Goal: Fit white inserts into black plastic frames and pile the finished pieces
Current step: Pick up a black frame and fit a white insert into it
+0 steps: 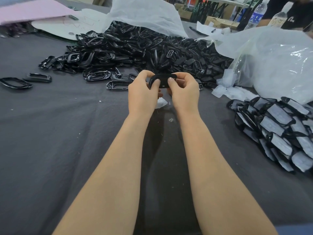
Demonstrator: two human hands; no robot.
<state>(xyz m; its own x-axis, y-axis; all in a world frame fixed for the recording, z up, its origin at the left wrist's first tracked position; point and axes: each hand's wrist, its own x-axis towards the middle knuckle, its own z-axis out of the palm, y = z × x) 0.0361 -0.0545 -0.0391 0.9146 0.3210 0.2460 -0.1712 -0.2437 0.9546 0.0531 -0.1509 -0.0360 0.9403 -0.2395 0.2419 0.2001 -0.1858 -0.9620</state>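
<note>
Now the left hand pinches one end of a black frame, held above the table's middle; the right hand pinches the other end. The frame looks light, stiff and glossy-slick, best gripped by its rim ends. Finished pieces pile at the right edge.

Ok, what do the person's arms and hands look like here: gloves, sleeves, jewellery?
Both bare. The left hand and right hand wear no gloves; no ring, watch or bracelet shows. The forearms are uncovered down to the picture's bottom edge, so no sleeve is in view. The thumbnails look short and unpainted. A blue patch at the bottom right corner may be clothing.
</note>
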